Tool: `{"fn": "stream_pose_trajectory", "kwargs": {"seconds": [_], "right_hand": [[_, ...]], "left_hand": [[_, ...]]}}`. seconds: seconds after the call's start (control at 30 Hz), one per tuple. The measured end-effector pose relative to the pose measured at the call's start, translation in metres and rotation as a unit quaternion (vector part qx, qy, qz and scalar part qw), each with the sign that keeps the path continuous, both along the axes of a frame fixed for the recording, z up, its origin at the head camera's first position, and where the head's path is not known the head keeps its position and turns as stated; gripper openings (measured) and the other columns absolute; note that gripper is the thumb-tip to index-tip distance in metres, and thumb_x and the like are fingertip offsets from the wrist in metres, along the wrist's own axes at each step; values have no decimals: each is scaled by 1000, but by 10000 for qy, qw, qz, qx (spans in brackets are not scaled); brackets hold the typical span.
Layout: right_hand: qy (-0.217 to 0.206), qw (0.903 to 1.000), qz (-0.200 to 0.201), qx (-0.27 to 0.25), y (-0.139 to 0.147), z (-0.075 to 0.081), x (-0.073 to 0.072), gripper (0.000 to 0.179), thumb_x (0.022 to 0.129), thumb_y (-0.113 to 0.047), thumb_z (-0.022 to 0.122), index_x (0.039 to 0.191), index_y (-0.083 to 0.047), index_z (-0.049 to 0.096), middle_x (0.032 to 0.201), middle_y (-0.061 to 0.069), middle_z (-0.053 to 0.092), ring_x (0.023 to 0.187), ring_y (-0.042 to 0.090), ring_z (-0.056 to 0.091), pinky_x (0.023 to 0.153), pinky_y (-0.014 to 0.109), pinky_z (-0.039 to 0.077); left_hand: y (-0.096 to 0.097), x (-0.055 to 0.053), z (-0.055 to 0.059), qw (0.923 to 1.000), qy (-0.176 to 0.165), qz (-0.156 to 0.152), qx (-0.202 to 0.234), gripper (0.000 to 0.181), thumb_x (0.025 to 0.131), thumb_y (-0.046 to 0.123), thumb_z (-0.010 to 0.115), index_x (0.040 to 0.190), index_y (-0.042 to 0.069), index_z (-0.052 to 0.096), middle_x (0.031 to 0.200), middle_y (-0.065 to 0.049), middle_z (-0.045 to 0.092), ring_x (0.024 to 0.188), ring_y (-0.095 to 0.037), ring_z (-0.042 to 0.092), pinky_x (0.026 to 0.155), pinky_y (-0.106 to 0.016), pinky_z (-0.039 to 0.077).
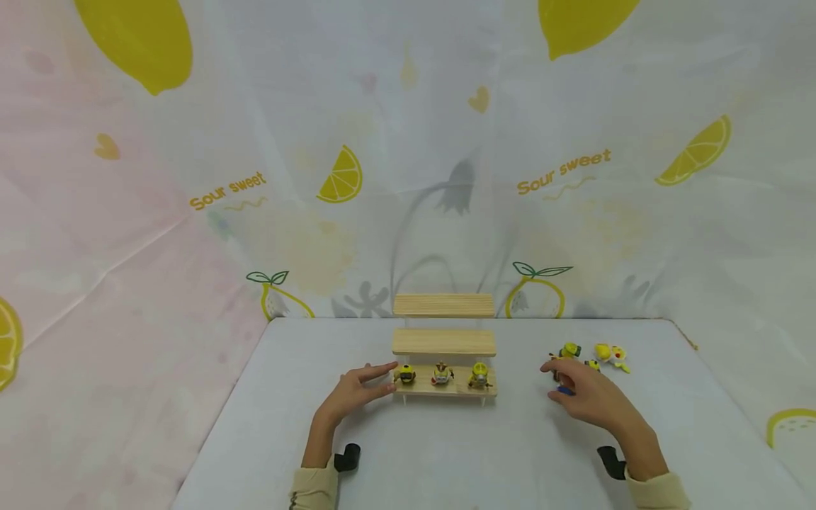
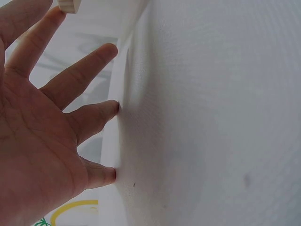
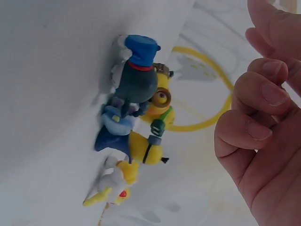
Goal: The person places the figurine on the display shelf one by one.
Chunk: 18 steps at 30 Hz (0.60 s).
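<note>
Touching the left end of the wooden shelf (image 1: 444, 343), the left hand (image 1: 357, 393) has its fingers spread wide and grips nothing. The right hand (image 1: 593, 395) is near the toys on the right of the white table (image 1: 440, 453). Its fingers are bent, with a gap to the thumb, and nothing shows in its grip. Close by are a dark toy with a blue hat (image 3: 136, 84), a yellow goggle toy (image 3: 162, 98) and a white and yellow toy (image 3: 120, 179). Three little toys (image 1: 441, 375) stand in a row on the shelf's lowest step.
</note>
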State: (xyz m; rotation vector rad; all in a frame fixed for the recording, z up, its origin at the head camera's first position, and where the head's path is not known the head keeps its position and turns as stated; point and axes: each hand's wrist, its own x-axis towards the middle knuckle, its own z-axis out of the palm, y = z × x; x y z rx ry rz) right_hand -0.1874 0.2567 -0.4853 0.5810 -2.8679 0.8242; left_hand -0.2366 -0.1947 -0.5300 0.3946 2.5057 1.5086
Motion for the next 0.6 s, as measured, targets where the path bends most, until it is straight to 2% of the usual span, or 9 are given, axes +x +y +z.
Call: {"fn": "stream_pose_trajectory", "kwargs": {"seconds": [0.07, 0.17, 0.27, 0.3, 0.4, 0.5, 0.6], "right_hand": [[-50, 10000, -44, -13, 4, -3, 0, 38, 80, -7, 80, 115, -7, 67, 73, -2, 45, 66, 7, 42, 58, 25, 33], [-117, 9998, -95, 113, 9, -6, 0, 41, 79, -9, 82, 117, -6, 67, 74, -3, 45, 68, 7, 41, 59, 25, 33], [-207, 9992, -134, 312, 12, -7, 0, 45, 78, -12, 84, 119, -5, 66, 78, -4, 48, 71, 9, 43, 60, 27, 35], [-254, 9987, -178, 396, 13, -6, 1, 46, 77, -13, 84, 119, -5, 66, 80, -4, 49, 72, 9, 44, 61, 28, 36], [-301, 9974, -259, 596, 15, -6, 1, 49, 75, -16, 86, 119, -6, 66, 92, -1, 60, 78, 14, 52, 66, 34, 46], [-352, 9959, -347, 758, 16, -6, 1, 51, 73, -20, 88, 117, -5, 66, 105, 8, 66, 85, 21, 60, 74, 44, 52], [-499, 9936, -482, 890, 17, -8, 0, 55, 70, -26, 89, 115, -4, 65, 109, 12, 66, 88, 25, 63, 75, 48, 53]], "left_hand": [[0, 0, 0, 10000, -19, 19, 29, 47, 87, 29, 78, 131, 23, 66, 137, -6, 58, 144, -44, 21, 111, -69, 8], [4, 6, 9, 10000, 4, 56, 69, 47, 88, 26, 77, 132, 17, 66, 138, -11, 57, 143, -47, 20, 111, -69, 12], [5, 7, 10, 9999, -5, 80, 66, 47, 88, 24, 77, 132, 15, 65, 138, -13, 56, 143, -48, 18, 111, -68, 12], [4, 7, 10, 10000, 1, 54, 77, 47, 88, 25, 77, 132, 16, 66, 138, -12, 56, 143, -47, 19, 111, -68, 12], [0, 1, 0, 10000, 3, 9, 45, 47, 87, 28, 77, 132, 21, 66, 138, -8, 57, 144, -45, 20, 111, -69, 8], [-2, -1, -1, 10000, 22, -34, -8, 47, 86, 34, 78, 131, 26, 67, 138, -5, 58, 144, -43, 21, 111, -70, 7], [-2, 0, -1, 10000, -6, -47, -47, 47, 86, 38, 77, 131, 29, 66, 138, -3, 57, 144, -42, 21, 111, -70, 6]]}}
